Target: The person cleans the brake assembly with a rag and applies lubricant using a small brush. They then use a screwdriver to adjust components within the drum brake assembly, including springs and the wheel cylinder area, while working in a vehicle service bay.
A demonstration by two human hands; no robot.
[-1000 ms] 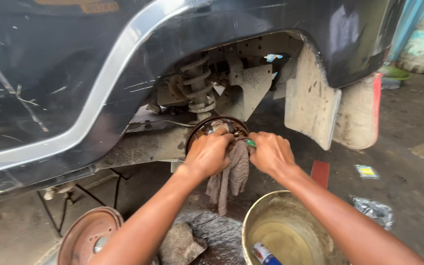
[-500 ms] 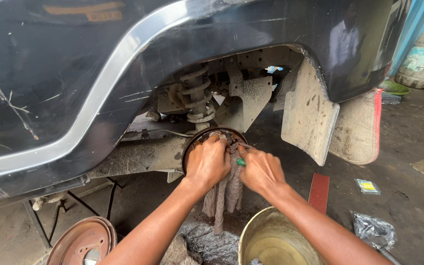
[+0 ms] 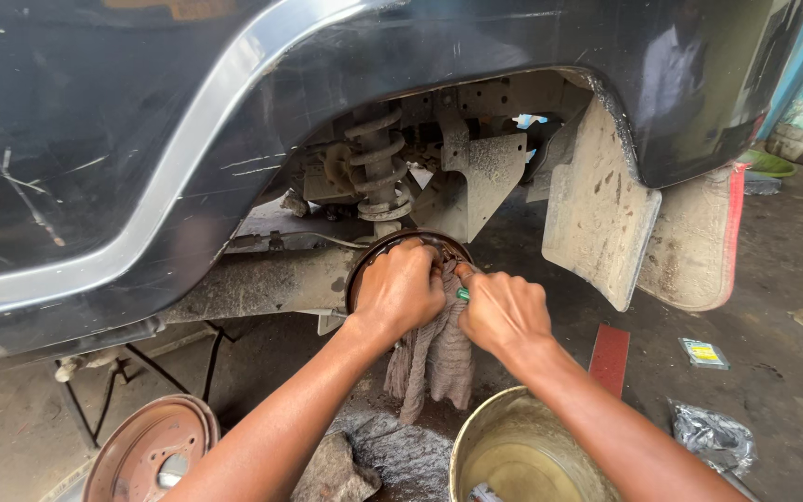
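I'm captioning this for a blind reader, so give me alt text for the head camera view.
Two bare hands, left hand and right hand, press a grey-brown rag against a round rusty brake assembly in the wheel arch of a dark car body. Below sit a dirty metal bucket and a rust-red brake drum.

**What Is Hidden or Cut Off**

The brake assembly is largely covered by both hands and the hanging rag. Only a green tip is seen in the right hand. The bucket and drum are cropped below.
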